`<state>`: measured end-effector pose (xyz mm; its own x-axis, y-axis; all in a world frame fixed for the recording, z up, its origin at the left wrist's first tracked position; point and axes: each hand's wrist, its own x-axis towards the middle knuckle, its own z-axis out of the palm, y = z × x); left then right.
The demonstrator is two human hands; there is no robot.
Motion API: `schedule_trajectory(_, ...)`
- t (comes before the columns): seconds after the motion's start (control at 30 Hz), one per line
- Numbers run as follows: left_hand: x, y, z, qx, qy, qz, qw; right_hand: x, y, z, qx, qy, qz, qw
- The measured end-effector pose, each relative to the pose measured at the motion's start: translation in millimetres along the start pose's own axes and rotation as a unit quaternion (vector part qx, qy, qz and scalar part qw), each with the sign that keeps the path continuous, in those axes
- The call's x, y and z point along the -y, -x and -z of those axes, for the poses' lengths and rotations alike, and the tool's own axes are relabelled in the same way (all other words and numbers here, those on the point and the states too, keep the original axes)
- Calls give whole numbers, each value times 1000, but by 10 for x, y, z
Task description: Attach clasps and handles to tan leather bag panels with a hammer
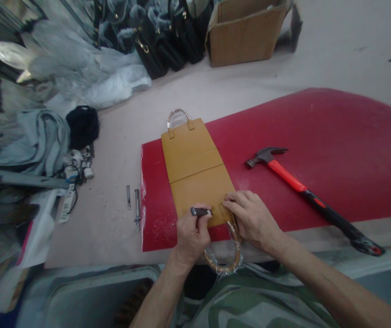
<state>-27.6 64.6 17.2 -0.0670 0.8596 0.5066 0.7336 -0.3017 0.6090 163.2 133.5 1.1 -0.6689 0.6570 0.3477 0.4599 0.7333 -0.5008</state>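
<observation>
A mustard-yellow leather panel lies on a red mat, with a plastic-wrapped ring handle at its far end and another wrapped handle at its near end. My left hand is closed around a short dark rod-like tool, held low over the panel's near part; its exact contact is too small to tell. At the near right corner, the fingers of my right hand pinch the tab of the near handle. To the right rests a claw hammer with a red and black grip.
Two metal punches lie left of the mat. Behind are black handbags, an open cardboard box and plastic wrapping. Grey cloth and a dark cap-like item sit at the left.
</observation>
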Motion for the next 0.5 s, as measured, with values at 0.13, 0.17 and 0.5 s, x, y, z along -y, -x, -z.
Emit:
schedule_trajectory(0.13,23,-10,13,18,24,18,999,-26,1,4,-13,-20,-2,1000)
schedule_trajectory(0.17,35,-11,21,23,29,20,999,-34,0,11,-20,-34,-5,999)
schedule_trajectory(0.5,97,18,33,39,61,44,996,-323,204,493,-93,48,-66,992)
